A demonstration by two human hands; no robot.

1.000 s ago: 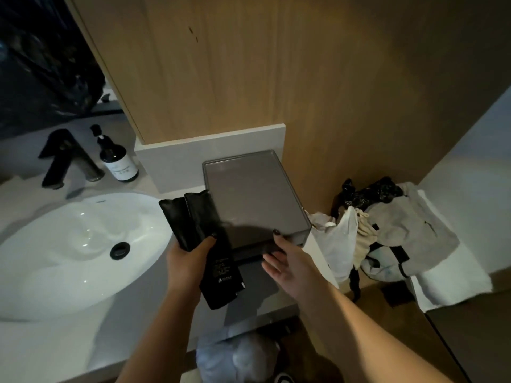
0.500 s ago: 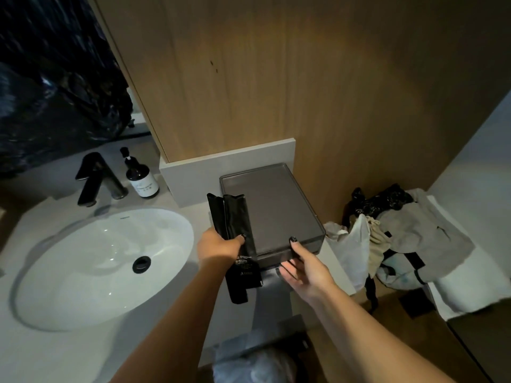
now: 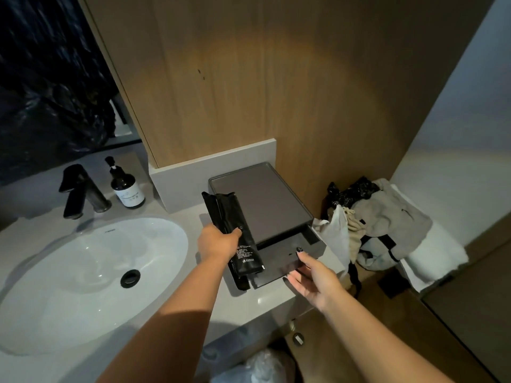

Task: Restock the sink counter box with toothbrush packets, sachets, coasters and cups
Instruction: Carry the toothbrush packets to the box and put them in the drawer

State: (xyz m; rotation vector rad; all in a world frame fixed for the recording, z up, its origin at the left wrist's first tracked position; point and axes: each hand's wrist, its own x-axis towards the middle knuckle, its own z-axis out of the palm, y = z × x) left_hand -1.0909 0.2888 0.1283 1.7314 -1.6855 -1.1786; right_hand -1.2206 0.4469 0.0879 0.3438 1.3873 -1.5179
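Observation:
A dark grey box (image 3: 262, 200) with a flat lid sits on the counter's right end against the wood wall. Its drawer (image 3: 279, 258) is slid partway out toward me, and the part that shows looks empty. My right hand (image 3: 312, 275) grips the drawer's front edge, thumb on top and fingers underneath. My left hand (image 3: 218, 241) holds a bunch of long black toothbrush packets (image 3: 229, 214) just left of the box, with their lower ends hanging over the drawer's left corner. No sachets, coasters or cups are in view.
A white oval sink (image 3: 83, 272) fills the counter's left side, with a black faucet (image 3: 80, 192) and a brown soap bottle (image 3: 127, 186) behind it. Towels and cloth bags (image 3: 387, 222) are piled to the right of the counter. A white plastic bag (image 3: 262, 366) sits below its edge.
The drawer, shut before, has slid out toward me under my right hand. My left hand with the packets stays beside the box.

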